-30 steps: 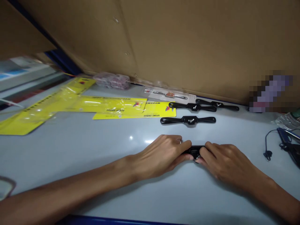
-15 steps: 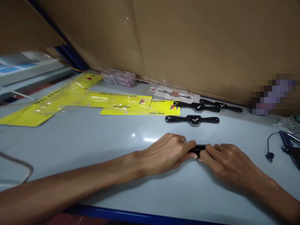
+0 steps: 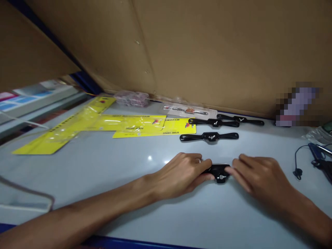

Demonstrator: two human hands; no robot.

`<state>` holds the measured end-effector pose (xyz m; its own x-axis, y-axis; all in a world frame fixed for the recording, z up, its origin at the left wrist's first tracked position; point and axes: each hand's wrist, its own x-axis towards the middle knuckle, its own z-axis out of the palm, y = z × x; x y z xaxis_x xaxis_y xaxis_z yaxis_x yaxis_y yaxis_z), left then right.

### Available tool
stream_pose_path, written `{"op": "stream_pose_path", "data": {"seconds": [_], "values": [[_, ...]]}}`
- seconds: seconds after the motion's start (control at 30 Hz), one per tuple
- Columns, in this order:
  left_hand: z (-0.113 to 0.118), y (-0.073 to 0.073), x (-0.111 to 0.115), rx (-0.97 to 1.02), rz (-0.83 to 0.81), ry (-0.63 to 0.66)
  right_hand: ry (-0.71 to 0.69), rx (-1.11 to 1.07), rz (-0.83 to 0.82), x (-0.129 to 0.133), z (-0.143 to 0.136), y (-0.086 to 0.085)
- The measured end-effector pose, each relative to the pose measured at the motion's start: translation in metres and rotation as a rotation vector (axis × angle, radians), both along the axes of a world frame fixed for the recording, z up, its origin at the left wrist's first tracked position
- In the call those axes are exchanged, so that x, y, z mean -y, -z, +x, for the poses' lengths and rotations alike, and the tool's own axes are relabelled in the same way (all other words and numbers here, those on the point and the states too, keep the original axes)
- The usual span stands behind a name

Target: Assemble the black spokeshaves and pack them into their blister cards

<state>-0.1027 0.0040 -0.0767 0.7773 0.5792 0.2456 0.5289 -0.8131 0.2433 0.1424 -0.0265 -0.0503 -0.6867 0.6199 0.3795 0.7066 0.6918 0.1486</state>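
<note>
A black spokeshave [image 3: 220, 170] is held low over the grey table, a small bright metal screw showing on its middle. My left hand [image 3: 186, 173], with a ring on one finger, is closed around its left end. At the other end my right hand [image 3: 259, 176] has curled fingers, the thumb reaching to the tool's body; the handle on that side is hidden by the hand. Just beyond my hands lies another spokeshave [image 3: 210, 137]. Two more, a nearer spokeshave [image 3: 215, 122] and a farther spokeshave [image 3: 241, 119], rest behind it.
Yellow cards under clear plastic [image 3: 129, 123] spread over the table's left and centre. A white packaged spokeshave card [image 3: 192, 111] and clear packs [image 3: 132, 98] lie by the cardboard wall [image 3: 207, 52]. A dark cable [image 3: 297, 162] and a plastic bag [image 3: 319, 135] are at right.
My right hand has shifted slightly right and loosened, uncovering the spokeshave's middle and its screw. The left hand keeps its hold. The camera view has tilted a little.
</note>
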Motion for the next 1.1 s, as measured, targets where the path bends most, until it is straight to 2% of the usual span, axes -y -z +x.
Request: {"op": "stream_pose_path", "data": {"seconds": [0.1, 0.23, 0.37, 0.5, 0.63, 0.77, 0.93, 1.03, 1.1], "values": [[-0.001, -0.001, -0.003, 0.021, 0.050, 0.009, 0.041, -0.088, -0.026, -0.009, 0.018, -0.003], [-0.004, 0.002, -0.007, 0.032, 0.051, -0.039, 0.019, -0.028, -0.172, -0.016, 0.029, 0.005], [-0.005, 0.005, -0.008, 0.025, 0.003, -0.043, 0.028, -0.011, -0.233, -0.015, 0.027, 0.011], [-0.005, 0.005, -0.007, 0.012, -0.007, -0.007, 0.025, -0.013, -0.282, -0.013, 0.023, 0.011], [-0.005, 0.005, -0.008, 0.043, -0.074, 0.011, 0.029, -0.015, -0.281, -0.011, 0.021, 0.011], [-0.004, 0.003, -0.010, 0.048, -0.139, -0.029, 0.033, -0.018, -0.262, -0.010, 0.021, 0.015], [0.004, -0.001, -0.008, -0.093, -0.073, -0.074, -0.015, -0.020, -0.192, -0.015, 0.029, 0.026], [0.005, -0.004, -0.010, -0.091, 0.011, -0.065, -0.034, -0.024, -0.187, -0.028, 0.042, 0.038], [0.002, -0.007, -0.014, -0.062, 0.096, -0.080, 0.006, -0.008, -0.171, -0.040, 0.054, 0.045]]}}
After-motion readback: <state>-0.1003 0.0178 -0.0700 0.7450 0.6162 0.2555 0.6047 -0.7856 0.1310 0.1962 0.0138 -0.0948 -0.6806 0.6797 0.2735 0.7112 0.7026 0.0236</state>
